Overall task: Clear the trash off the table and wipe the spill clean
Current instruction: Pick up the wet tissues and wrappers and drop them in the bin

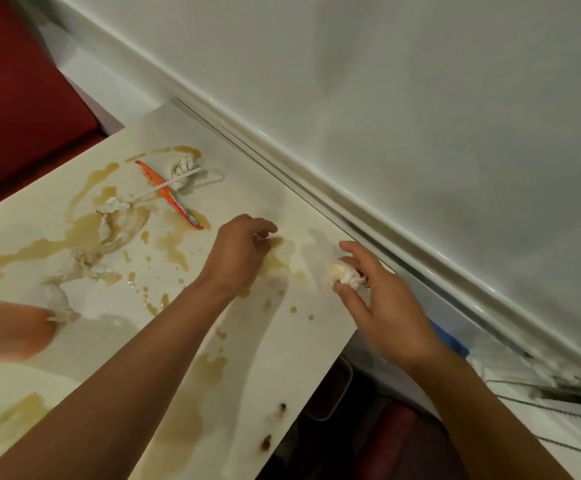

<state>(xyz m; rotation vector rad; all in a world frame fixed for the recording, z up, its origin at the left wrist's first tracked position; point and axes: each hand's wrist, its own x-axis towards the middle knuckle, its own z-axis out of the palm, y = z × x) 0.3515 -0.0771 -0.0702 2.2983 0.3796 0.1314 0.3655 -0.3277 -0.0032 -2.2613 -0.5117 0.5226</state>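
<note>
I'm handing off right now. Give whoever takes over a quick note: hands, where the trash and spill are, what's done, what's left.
Right hand holds a crumpled tissue wad near the table's far edge.
Left hand, fingers curled, hovers over the spill; whether it pinches anything is unclear.
On the table: orange wrapper, white plastic stick, soggy tissues.
Brown spill covers much of the surface.
Left: bin trash, wipe everything.
</note>
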